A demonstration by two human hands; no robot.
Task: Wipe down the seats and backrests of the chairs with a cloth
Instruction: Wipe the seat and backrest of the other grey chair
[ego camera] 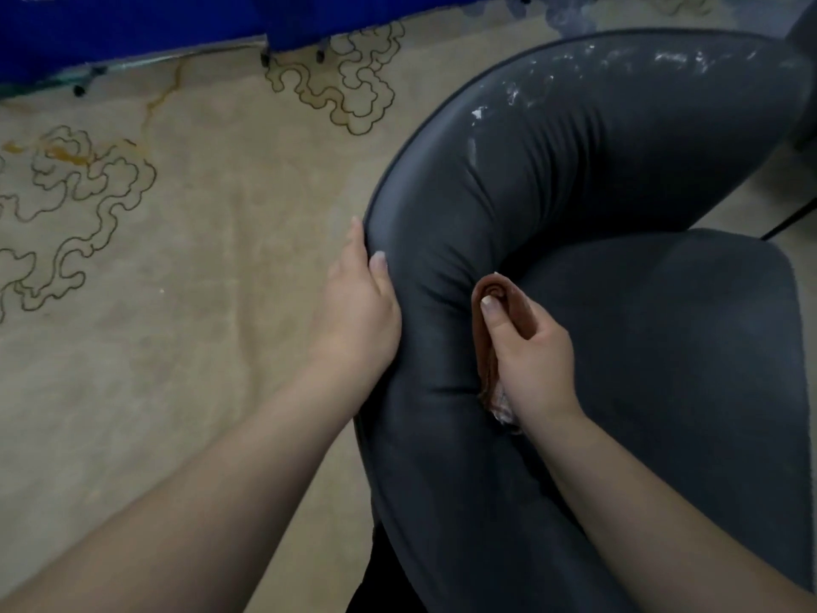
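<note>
A dark grey padded chair fills the right half of the view, its curved backrest point(552, 170) wrapping round the seat point(663, 347). White scuffs mark the top of the backrest. My right hand point(530, 351) grips a folded brown cloth point(495, 289) and pushes it into the crease where the backrest meets the seat. My left hand point(358, 311) holds the outer edge of the backrest, thumb on the front face and fingers hidden behind it.
A beige carpet point(199, 280) with dark cloud-shaped outlines covers the floor to the left. Blue fabric point(132, 24) hangs along the top left edge. A thin dark chair leg point(787, 223) shows at the right. Another dark chair part point(807, 81) sits at the far right edge.
</note>
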